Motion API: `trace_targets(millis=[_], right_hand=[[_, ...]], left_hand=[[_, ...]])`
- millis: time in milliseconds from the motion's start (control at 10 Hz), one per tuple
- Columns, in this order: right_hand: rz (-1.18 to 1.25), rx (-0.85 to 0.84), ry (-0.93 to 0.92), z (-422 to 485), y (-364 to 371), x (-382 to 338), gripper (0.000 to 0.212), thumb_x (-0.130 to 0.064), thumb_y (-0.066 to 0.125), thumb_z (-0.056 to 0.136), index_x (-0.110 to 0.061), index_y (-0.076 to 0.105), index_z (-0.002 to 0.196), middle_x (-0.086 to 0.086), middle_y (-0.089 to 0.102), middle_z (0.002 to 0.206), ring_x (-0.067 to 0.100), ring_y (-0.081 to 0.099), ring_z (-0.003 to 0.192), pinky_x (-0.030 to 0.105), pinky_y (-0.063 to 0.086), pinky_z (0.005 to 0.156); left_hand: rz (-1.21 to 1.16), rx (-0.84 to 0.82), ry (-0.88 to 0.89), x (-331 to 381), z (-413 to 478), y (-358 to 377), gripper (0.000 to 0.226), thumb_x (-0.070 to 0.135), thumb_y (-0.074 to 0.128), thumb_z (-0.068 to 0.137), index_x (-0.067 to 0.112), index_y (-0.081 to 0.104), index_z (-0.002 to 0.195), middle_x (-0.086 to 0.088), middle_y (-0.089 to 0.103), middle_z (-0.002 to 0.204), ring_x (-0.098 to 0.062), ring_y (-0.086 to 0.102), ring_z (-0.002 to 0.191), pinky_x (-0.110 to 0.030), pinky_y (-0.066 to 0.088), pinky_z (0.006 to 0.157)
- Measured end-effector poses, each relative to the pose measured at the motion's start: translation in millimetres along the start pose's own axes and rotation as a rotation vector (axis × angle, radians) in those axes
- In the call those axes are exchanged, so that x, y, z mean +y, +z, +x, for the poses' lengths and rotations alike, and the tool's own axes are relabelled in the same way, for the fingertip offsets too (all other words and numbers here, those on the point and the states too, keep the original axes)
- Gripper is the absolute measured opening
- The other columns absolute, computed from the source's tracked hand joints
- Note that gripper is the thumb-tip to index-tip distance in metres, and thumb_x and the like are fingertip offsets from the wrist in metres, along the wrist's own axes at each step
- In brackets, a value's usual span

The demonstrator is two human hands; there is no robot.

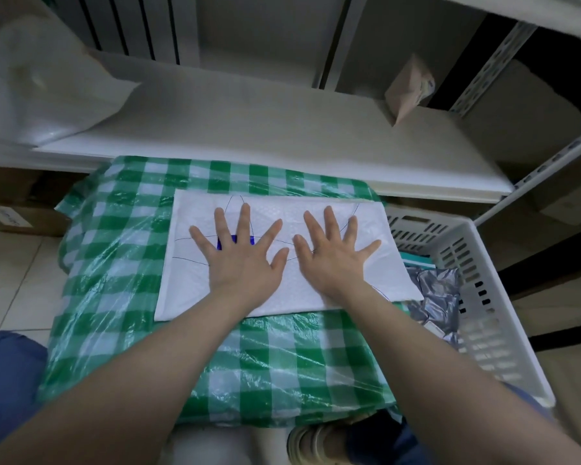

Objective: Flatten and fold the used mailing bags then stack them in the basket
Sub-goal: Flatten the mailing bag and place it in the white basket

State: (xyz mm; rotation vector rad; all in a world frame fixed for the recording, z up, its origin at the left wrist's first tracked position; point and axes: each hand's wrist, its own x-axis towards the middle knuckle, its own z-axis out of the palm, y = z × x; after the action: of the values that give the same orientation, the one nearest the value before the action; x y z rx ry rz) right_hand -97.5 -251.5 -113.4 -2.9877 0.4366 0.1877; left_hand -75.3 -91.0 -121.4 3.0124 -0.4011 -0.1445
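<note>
On the green checked cloth [121, 297], a white padded mailing bag [376, 263] lay flat under the left hand [245, 260] and the right hand [332, 260], both spread wide with straight fingers, gripping nothing. This seemed to be the flattening step; next the bag likely needed one fold before going into the white basket [493, 317] just beside it.

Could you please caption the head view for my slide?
Left hand and right hand press a white padded mailing bag flat on a green checked plastic cloth.

Blue trousers [7, 380] and a beige strapped sandal [312, 441] are worn; the left hand [240, 260] and right hand [332, 260] are left bare.
</note>
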Motion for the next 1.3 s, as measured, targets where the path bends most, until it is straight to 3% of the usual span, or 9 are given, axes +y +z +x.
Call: trace_targets(millis=[300,400,500,700,800,900,1000,1100,1300], right_hand=[[0.019,-0.007,0.120,-10.8,-16.0,17.8,0.069,-0.070,0.007,0.093,-0.041,-0.013,0.152,-0.008,-0.021,0.161,0.038,-0.017,0.147,0.075,-0.008,0.106],[0.159,-0.033,0.486,-12.4,-24.8,56.9,0.081,-0.067,0.024,0.094,-0.022,-0.006,0.155,0.014,0.011,0.162,0.046,0.021,0.142,0.069,0.019,0.111],[0.361,-0.051,0.564,-12.1,-33.6,80.0,0.079,-0.057,0.043,0.092,-0.011,0.014,0.149,0.020,0.045,0.142,0.040,0.048,0.125,0.058,0.041,0.102],[0.599,0.096,0.557,-13.4,-56.9,85.6,0.057,-0.045,0.062,0.085,-0.005,0.045,0.122,0.011,0.061,0.108,0.029,0.062,0.090,0.041,0.055,0.071],[0.847,0.033,0.504,-17.5,-67.3,101.0,0.024,-0.035,0.066,0.082,-0.019,0.048,0.080,0.001,0.054,0.079,0.020,0.052,0.067,0.028,0.043,0.056],[1.117,0.017,0.535,-32.2,-75.5,127.6,0.015,-0.023,0.063,0.086,-0.013,0.053,0.090,0.001,0.054,0.079,0.017,0.052,0.066,0.026,0.038,0.052],[1.239,0.228,0.610,-50.3,-73.7,161.3,0.020,-0.017,0.058,0.095,-0.010,0.056,0.114,0.002,0.060,0.089,0.013,0.054,0.071,0.024,0.039,0.055],[1.385,0.415,0.735,-67.4,-62.2,201.1,0.019,-0.018,0.057,0.097,-0.013,0.056,0.115,0.005,0.063,0.109,0.019,0.058,0.080,0.025,0.043,0.062],[1.646,0.728,1.062,-104.6,-27.3,249.5,0.027,-0.013,0.052,0.099,-0.002,0.055,0.123,0.011,0.061,0.116,0.023,0.056,0.092,0.031,0.044,0.080]], left_hand=[[-0.060,-0.023,-0.095,-9.1,-7.3,-9.9,0.065,0.069,0.005,0.092,0.047,-0.004,0.152,-0.001,-0.017,0.163,-0.037,-0.024,0.145,-0.076,-0.012,0.104],[-0.103,-0.016,-0.276,-16.2,-13.5,-15.6,0.068,0.066,0.011,0.094,0.038,0.001,0.155,-0.004,-0.014,0.163,-0.034,-0.019,0.147,-0.077,0.000,0.105],[-0.127,-0.015,-0.327,-15.7,-15.1,-18.2,0.068,0.065,0.017,0.095,0.036,0.004,0.155,-0.002,-0.012,0.163,-0.030,-0.015,0.148,-0.074,0.013,0.106],[-0.165,0.039,-0.370,-14.2,-15.7,-29.0,0.067,0.062,0.029,0.094,0.033,0.015,0.154,0.000,-0.006,0.163,-0.025,-0.003,0.148,-0.062,0.028,0.104],[-0.102,0.121,-0.372,-6.0,-16.9,-39.2,0.063,0.059,0.031,0.095,0.032,0.022,0.152,-0.001,-0.003,0.163,-0.025,0.001,0.146,-0.056,0.031,0.098],[-0.066,0.245,-0.331,11.5,-13.1,-53.0,0.056,0.053,0.038,0.096,0.031,0.033,0.147,-0.005,0.002,0.162,-0.027,0.008,0.143,-0.054,0.031,0.097],[-0.080,0.378,-0.206,45.7,-2.5,-70.7,0.051,0.046,0.047,0.095,0.029,0.040,0.143,-0.007,0.005,0.161,-0.028,0.010,0.141,-0.054,0.031,0.097],[-0.119,0.424,-0.015,103.7,6.7,-82.5,0.054,0.041,0.051,0.093,0.029,0.037,0.145,-0.006,0.001,0.162,-0.027,0.005,0.145,-0.056,0.024,0.104],[-0.178,0.204,0.158,203.8,-3.3,-53.9,0.063,0.049,0.040,0.098,0.029,0.019,0.153,-0.004,-0.009,0.163,-0.027,-0.011,0.149,-0.062,-0.003,0.115]])
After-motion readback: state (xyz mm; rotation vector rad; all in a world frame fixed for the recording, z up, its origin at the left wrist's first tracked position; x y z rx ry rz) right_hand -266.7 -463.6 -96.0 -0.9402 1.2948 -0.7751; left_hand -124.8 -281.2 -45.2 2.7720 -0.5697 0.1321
